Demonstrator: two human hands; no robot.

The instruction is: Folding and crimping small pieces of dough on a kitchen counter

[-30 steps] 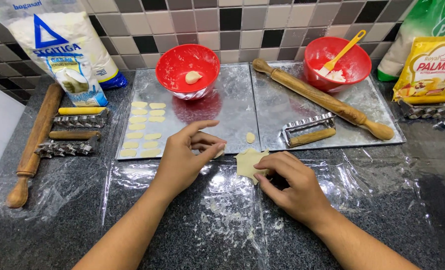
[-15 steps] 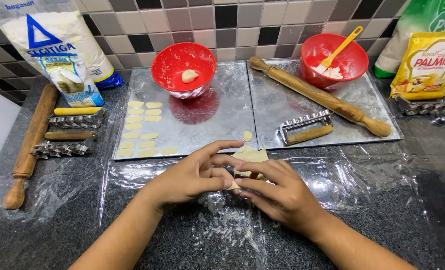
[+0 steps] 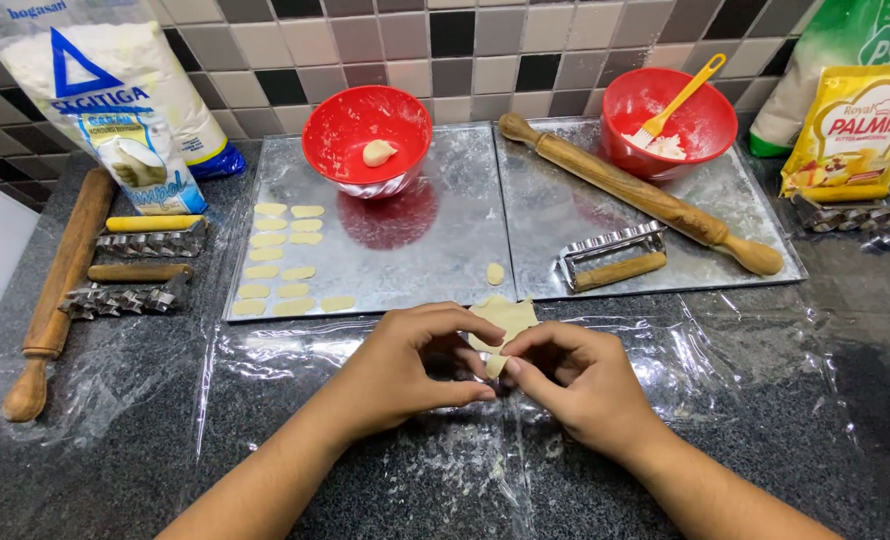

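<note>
Pinching from both sides now, we have our left hand (image 3: 405,365) and right hand (image 3: 575,385) drawn together over the dough (image 3: 508,318); a second ago they lay apart, the left flat on the plastic sheet (image 3: 765,400), the right alone at the scrap; half a second ago they were closing in; so the piece has passed from being pressed flat to being worked between the fingertips, and we judge the shaping of it is under way; both hands are clamped on its lower edge, thumbs and forefingers meeting; the dough sits on the sheet at the near edge of the left tray (image 3: 435,260), just below a single loose oval piece (image 3: 495,273).

Counting from the one head view: two metal trays, side by side; two red bowls, the left bowl (image 3: 350,125) holding one lump of dough, the right bowl (image 3: 710,115) holding a yellow brush (image 3: 680,100) and white filling; two rolling pins, one pin (image 3: 645,195) across the right tray, one (image 3: 55,290) on the counter at far left; ten cut pieces (image 3: 280,260) in rows on the left tray; three toothed cutters with handles, two cutters (image 3: 150,240) at left and one (image 3: 610,258) on the right tray; some small cutters (image 3: 850,215) at far right, number unclear; a flour bag (image 3: 105,90), a yellow pouch (image 3: 855,135), a green bag (image 3: 845,40).
</note>
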